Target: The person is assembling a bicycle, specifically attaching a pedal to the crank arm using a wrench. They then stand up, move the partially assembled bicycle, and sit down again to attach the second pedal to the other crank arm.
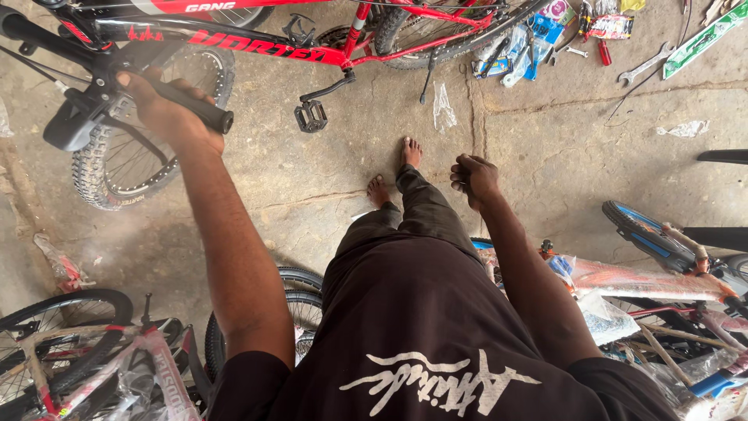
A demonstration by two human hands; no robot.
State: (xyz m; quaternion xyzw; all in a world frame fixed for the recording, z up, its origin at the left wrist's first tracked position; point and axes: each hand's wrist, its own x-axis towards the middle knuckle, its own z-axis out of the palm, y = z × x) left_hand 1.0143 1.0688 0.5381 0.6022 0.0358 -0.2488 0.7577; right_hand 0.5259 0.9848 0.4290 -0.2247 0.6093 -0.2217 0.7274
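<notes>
A red and black bicycle (257,45) stands across the top of the head view on a concrete floor. My left hand (167,109) is closed around its black handlebar grip (199,111) at the upper left, above the knobby front wheel (125,160). My right hand (474,179) hangs at my side near my thigh, fingers curled into a loose fist; whether something small is in it cannot be told. My bare feet (393,171) stand on the floor below the bicycle's black pedal (310,115).
Spanners (645,66), a red-handled tool (604,51) and plastic packets (518,51) lie at the top right. Wrapped bicycles stand at the lower left (93,359) and at the right (662,284). A tyre (300,292) lies behind my legs.
</notes>
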